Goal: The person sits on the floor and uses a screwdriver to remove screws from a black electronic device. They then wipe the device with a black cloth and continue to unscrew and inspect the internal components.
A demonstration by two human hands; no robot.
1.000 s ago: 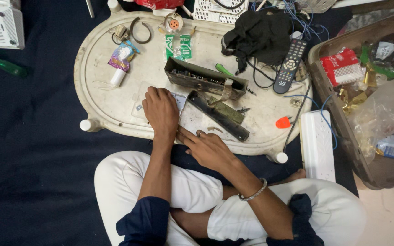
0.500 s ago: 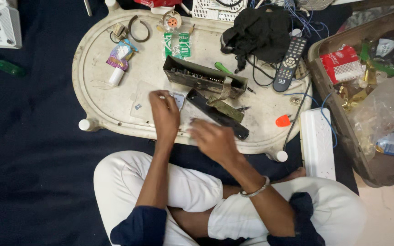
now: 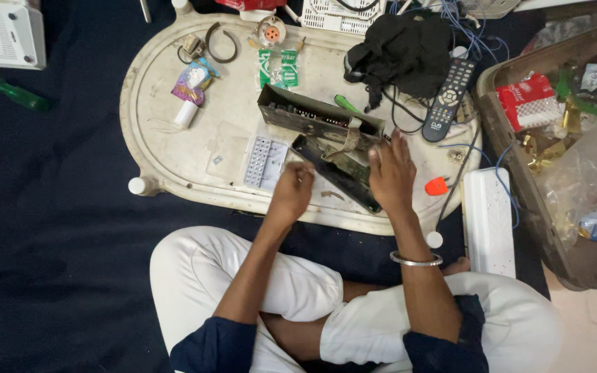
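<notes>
I sit cross-legged at a cream oval tray table [image 3: 153, 131]. My left hand [image 3: 291, 195] is curled with its fingertips together, right beside a clear plastic bit case [image 3: 264, 162]; whether it pinches something small is hidden. My right hand [image 3: 392, 173] lies flat, fingers spread, on the right end of a long black panel [image 3: 329, 176] of an opened device. Just behind it stands the device's dark metal housing [image 3: 312, 117] with a green-handled tool [image 3: 345, 104] at its far side.
On the tray lie a black remote [image 3: 445, 102], a black cloth with cables [image 3: 402, 48], green packets [image 3: 278, 68], a white tube [image 3: 186, 114] and an orange piece [image 3: 437, 186]. A white power strip [image 3: 488, 221] and a cluttered brown box [image 3: 513, 179] sit right. A green screwdriver [image 3: 16, 94] lies left.
My left hand left the clear case, slid right and curled up. My right hand moved from the tray's front edge up and right onto the black panel.
</notes>
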